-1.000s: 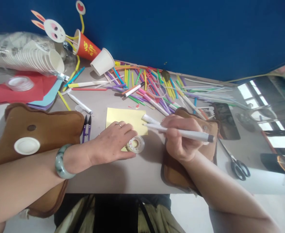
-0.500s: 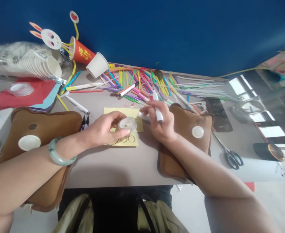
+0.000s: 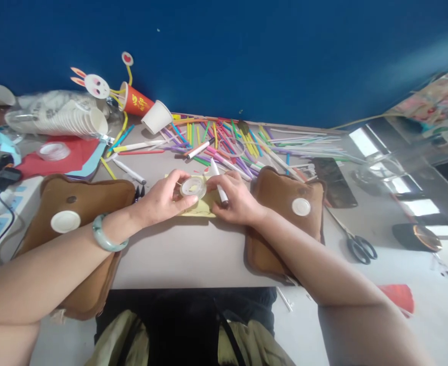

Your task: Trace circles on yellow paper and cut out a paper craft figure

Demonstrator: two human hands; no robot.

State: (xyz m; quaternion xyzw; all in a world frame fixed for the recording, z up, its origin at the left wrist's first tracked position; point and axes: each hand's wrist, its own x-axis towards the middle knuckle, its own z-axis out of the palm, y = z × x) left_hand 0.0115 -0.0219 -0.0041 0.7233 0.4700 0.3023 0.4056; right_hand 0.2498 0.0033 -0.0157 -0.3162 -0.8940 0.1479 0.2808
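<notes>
My left hand (image 3: pixel 166 198) grips a roll of clear tape (image 3: pixel 193 187) between thumb and fingers, above a yellow sheet of paper (image 3: pixel 193 211). Close beside the roll, my right hand (image 3: pixel 233 198) is closed around a white marker (image 3: pixel 218 183), whose dark end points down toward me. The right fingertips are right by the tape roll's edge; whether they touch it I cannot tell. Both hands cover most of the paper and the circles drawn on it. Under my forearms lie two brown cushions, a left cushion (image 3: pixel 90 195) and a right cushion (image 3: pixel 269 198).
Coloured pipe cleaners (image 3: pixel 239 145) spread along the blue wall. A red paper cup (image 3: pixel 137 99) with a rabbit face (image 3: pixel 97 86) stands beside a white cup (image 3: pixel 157 117). Scissors (image 3: pixel 361 249) and a phone (image 3: pixel 334 183) lie right. Stacked paper cups (image 3: pixel 71 119) lie left.
My right hand has moved down and left to the tape roll and paper, still holding the marker. The left hand keeps the roll. The view has shifted a little.
</notes>
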